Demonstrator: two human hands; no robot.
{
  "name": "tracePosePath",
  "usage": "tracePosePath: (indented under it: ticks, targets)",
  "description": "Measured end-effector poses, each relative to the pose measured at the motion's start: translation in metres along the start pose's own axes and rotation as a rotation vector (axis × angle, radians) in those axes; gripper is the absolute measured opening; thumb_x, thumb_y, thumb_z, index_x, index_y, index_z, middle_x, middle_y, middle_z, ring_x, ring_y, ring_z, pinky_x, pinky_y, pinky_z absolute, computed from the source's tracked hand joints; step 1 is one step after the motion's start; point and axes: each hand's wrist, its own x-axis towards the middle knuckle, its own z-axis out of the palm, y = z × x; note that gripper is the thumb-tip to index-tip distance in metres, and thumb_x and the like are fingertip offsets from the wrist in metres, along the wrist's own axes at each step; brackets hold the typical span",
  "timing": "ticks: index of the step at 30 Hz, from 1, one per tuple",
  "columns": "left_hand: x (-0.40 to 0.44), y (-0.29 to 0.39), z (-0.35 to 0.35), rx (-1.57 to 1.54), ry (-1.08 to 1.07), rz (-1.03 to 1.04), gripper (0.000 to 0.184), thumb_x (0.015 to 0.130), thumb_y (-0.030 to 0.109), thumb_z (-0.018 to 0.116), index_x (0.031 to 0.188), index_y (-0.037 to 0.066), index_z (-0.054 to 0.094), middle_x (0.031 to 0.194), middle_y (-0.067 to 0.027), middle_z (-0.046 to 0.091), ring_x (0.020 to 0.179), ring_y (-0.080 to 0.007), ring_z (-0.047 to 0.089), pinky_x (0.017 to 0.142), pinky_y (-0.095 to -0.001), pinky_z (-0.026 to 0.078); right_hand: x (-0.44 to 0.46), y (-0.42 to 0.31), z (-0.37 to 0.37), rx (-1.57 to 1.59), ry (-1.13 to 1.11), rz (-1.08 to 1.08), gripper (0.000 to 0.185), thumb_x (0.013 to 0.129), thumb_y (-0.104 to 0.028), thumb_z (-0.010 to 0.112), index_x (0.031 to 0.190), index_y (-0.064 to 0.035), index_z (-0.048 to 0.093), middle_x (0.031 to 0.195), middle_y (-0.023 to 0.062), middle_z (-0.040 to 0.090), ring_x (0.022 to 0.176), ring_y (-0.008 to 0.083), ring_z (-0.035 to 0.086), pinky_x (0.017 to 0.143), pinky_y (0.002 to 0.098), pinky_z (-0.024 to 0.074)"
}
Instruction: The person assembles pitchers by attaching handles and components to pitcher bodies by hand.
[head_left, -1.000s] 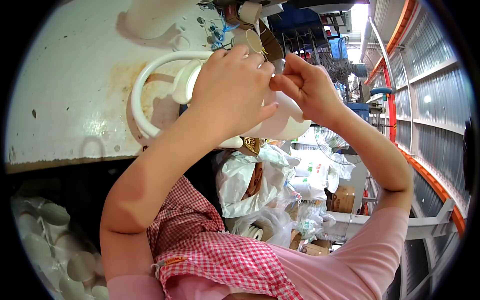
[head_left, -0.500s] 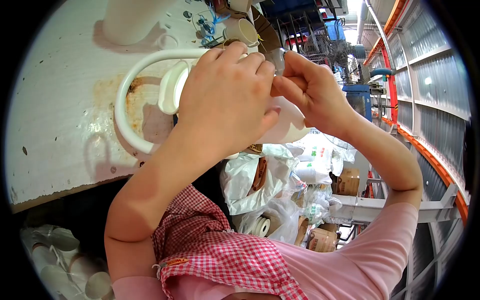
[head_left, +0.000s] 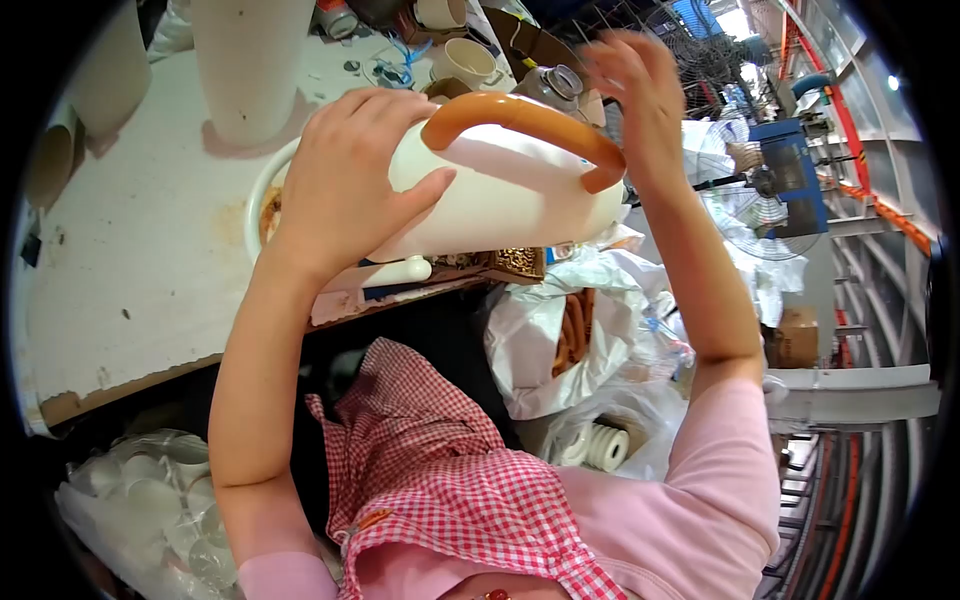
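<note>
A white jug (head_left: 500, 205) lies on its side over the table's front edge, its curved orange-brown handle (head_left: 520, 112) facing up. My left hand (head_left: 355, 175) is closed over the jug's left end, with the thumb pressed along its side. Raised beyond the handle end, my right hand (head_left: 640, 95) has its fingers apart and holds nothing; they are slightly blurred. A white curved tube (head_left: 255, 205) shows behind my left wrist, partly hidden. Below the jug, a white rod with a rounded end (head_left: 405, 270) sticks out.
Tall white cylinders (head_left: 250, 70) stand at the table's back left. A cream cup (head_left: 468, 62) and a jar (head_left: 550, 85) are at the back. A box of small brass-coloured parts (head_left: 518, 263) sits at the edge. A white bag (head_left: 530, 350) holds orange-brown handles.
The jug has turned, so its orange-brown handle now shows on top. My right hand has let go and lifted up and away, its fingers opening. My left hand has shifted left.
</note>
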Motion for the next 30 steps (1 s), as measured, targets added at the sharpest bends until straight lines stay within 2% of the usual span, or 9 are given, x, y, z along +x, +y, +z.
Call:
tracePosePath:
  ticks: [3, 5, 8, 12, 15, 17, 21, 25, 30]
  targets:
    - [0.024, 0.024, -0.006, -0.106, -0.073, -0.101, 0.050, 0.077, 0.021, 0.079, 0.122, 0.005, 0.063, 0.106, -0.0106, 0.067, 0.101, -0.0249, 0.063, 0.090, -0.0363, 0.050, -0.056, 0.072, -0.040, 0.082, 0.168, 0.554, 0.045, 0.100, -0.037, 0.056, 0.121, 0.0026, 0.058, 0.102, 0.0087, 0.065, 0.092, 0.0199, 0.064, 0.082, 0.0358, 0.0524]
    - [0.041, 0.043, 0.002, -0.234, -0.188, -0.246, 0.047, 0.079, 0.021, 0.080, 0.119, 0.004, 0.065, 0.099, -0.0097, 0.068, 0.092, -0.0210, 0.065, 0.084, -0.0326, 0.051, -0.095, 0.065, -0.031, 0.692, 0.089, 1.068, 0.045, 0.102, -0.034, 0.055, 0.127, 0.0033, 0.056, 0.113, 0.0139, 0.067, 0.100, 0.0222, 0.066, 0.086, 0.0375, 0.0542]
    - [0.060, 0.050, 0.026, -0.479, -0.040, -0.276, 0.026, 0.083, 0.021, 0.082, 0.099, 0.002, 0.073, 0.085, -0.0030, 0.070, 0.078, -0.0091, 0.062, 0.072, -0.0239, 0.051, -0.115, 0.079, -0.027, 0.838, -0.084, 0.847, 0.043, 0.105, -0.031, 0.051, 0.130, 0.0033, 0.055, 0.125, 0.0140, 0.064, 0.107, 0.0227, 0.066, 0.091, 0.0368, 0.0552]
    - [0.060, 0.057, 0.041, -0.361, 0.164, -0.339, 0.032, 0.085, 0.028, 0.082, 0.102, 0.002, 0.073, 0.082, -0.0012, 0.069, 0.073, -0.0063, 0.060, 0.066, -0.0216, 0.049, -0.110, 0.085, -0.021, 0.836, -0.024, 0.848, 0.041, 0.104, -0.029, 0.053, 0.126, 0.0044, 0.058, 0.118, 0.0135, 0.067, 0.104, 0.0221, 0.067, 0.090, 0.0365, 0.0547]
    - [0.068, 0.052, 0.036, -0.206, 0.039, -0.403, 0.041, 0.081, 0.039, 0.083, 0.097, 0.002, 0.074, 0.081, -0.0055, 0.072, 0.068, -0.0104, 0.064, 0.063, -0.0251, 0.050, -0.110, 0.085, -0.022, 0.812, -0.018, 0.864, 0.040, 0.103, -0.030, 0.055, 0.124, 0.0037, 0.059, 0.115, 0.0126, 0.067, 0.102, 0.0208, 0.067, 0.088, 0.0358, 0.0543]
    - [0.073, 0.047, 0.028, -0.250, -0.107, -0.448, 0.045, 0.080, 0.043, 0.083, 0.097, 0.001, 0.074, 0.078, -0.0042, 0.070, 0.064, -0.0096, 0.059, 0.060, -0.0262, 0.047, -0.118, 0.089, -0.022, 0.826, 0.160, 0.850, 0.034, 0.102, -0.027, 0.056, 0.114, 0.0044, 0.063, 0.106, 0.0117, 0.069, 0.093, 0.0187, 0.065, 0.086, 0.0352, 0.0524]
    - [0.078, 0.042, -0.006, -0.152, 0.063, -0.521, 0.047, 0.082, 0.050, 0.079, 0.101, 0.007, 0.075, 0.066, 0.0062, 0.050, 0.054, -0.0042, 0.042, 0.049, -0.0220, 0.032, -0.176, 0.119, -0.038, 0.686, 0.540, 0.730, 0.024, 0.099, -0.021, 0.058, 0.102, 0.0013, 0.066, 0.088, 0.0058, 0.068, 0.074, 0.0108, 0.061, 0.069, 0.0272, 0.0517]
    - [0.042, 0.033, -0.083, 0.037, 0.154, -0.742, 0.033, 0.085, 0.038, 0.080, 0.101, 0.009, 0.075, 0.064, 0.0088, 0.045, 0.049, -0.0017, 0.034, 0.045, -0.0206, 0.024, -0.223, 0.107, -0.017, 0.345, -0.138, 0.654, 0.017, 0.091, -0.016, 0.065, 0.091, -0.0010, 0.073, 0.082, 0.0053, 0.071, 0.071, 0.0134, 0.064, 0.067, 0.0270, 0.0516]
    - [-0.049, 0.012, -0.197, 0.040, 0.303, -0.772, 0.027, 0.092, 0.024, 0.075, 0.107, 0.002, 0.071, 0.061, 0.0087, 0.043, 0.047, -0.0002, 0.033, 0.042, -0.0190, 0.021, -0.202, 0.105, 0.031, -0.387, -0.444, 0.279, 0.014, 0.088, -0.022, 0.068, 0.097, -0.0132, 0.075, 0.093, 0.0087, 0.072, 0.090, 0.0268, 0.069, 0.081, 0.0384, 0.0528]
